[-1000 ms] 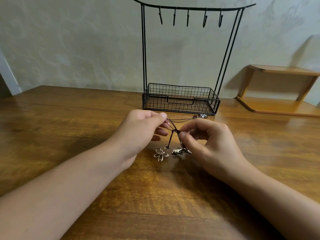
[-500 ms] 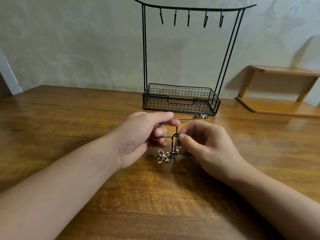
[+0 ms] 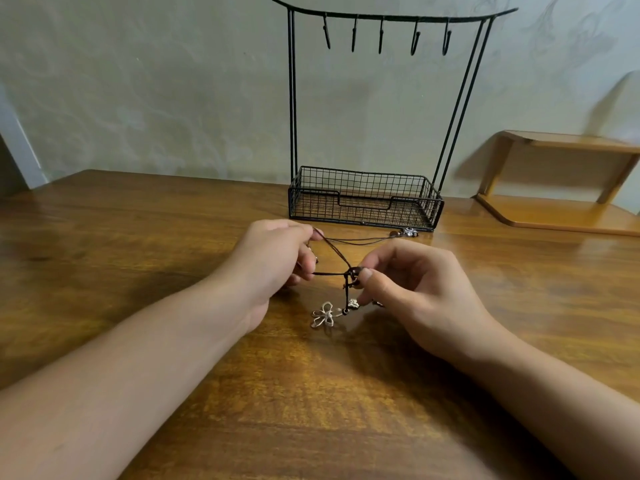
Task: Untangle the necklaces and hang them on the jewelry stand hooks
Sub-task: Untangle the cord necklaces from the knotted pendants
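Note:
Dark cord necklaces (image 3: pixel 332 252) lie tangled on the wooden table (image 3: pixel 138 237) between my hands. My left hand (image 3: pixel 273 261) pinches two cord strands that run right to a knot (image 3: pixel 351 273). My right hand (image 3: pixel 412 289) pinches that knot between thumb and forefinger. Below the knot hang a silver flower pendant (image 3: pixel 323 314) and a small silver charm (image 3: pixel 352 303), both resting on the table. Another strand runs back to a beaded charm (image 3: pixel 408 232) by the stand. The black wire jewelry stand (image 3: pixel 292 98) has several bare hooks (image 3: pixel 381 32) on its top bar.
The stand's wire basket (image 3: pixel 363 199) sits at the table's back edge, just behind my hands. A small wooden shelf (image 3: pixel 561 178) stands at the back right against the wall.
My left hand has drawn back to the left, pulling the cords taut away from the knot. My right hand stays on the knot. The pendants have shifted slightly on the table.

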